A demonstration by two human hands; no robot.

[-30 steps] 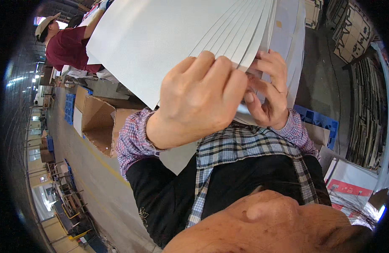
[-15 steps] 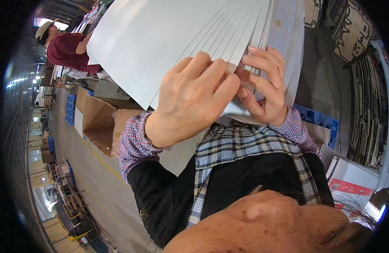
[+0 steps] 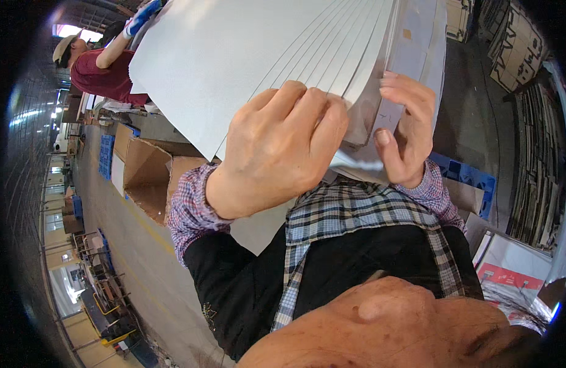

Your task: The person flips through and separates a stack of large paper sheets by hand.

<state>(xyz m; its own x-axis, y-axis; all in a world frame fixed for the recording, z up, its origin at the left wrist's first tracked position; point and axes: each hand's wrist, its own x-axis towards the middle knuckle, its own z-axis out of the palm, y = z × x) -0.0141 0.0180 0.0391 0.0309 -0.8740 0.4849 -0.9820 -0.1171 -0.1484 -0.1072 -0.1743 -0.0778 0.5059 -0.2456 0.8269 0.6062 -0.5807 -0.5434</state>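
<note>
Large white sheets [image 3: 234, 67] lie fanned out in front of me, their edges stepped like a staircase. My left hand [image 3: 280, 147] is closed on the near corner of the fanned sheets, fingers curled over the edge; the fingertips are hidden. To its right, my right hand [image 3: 412, 126] is open, with thumb and fingers spread and curved, and nothing between them. Its fingers are near more stacked sheets [image 3: 421, 55], which lie beneath and to the right of the fan. A small brown patch [image 3: 407, 34] shows on that stack.
An open cardboard box [image 3: 147, 178] stands on the floor at left. A blue pallet [image 3: 470, 178] is at right beside the stack. Stacked flat boards [image 3: 531, 172] line the far right. A co-worker in a dark red shirt [image 3: 102, 73] stands at upper left, wearing a blue and white glove [image 3: 141, 18].
My right hand has moved right, away from the sheet edges, and opened wider. The left hand still grips the fan, its corner lifted slightly. The co-worker's gloved arm has risen.
</note>
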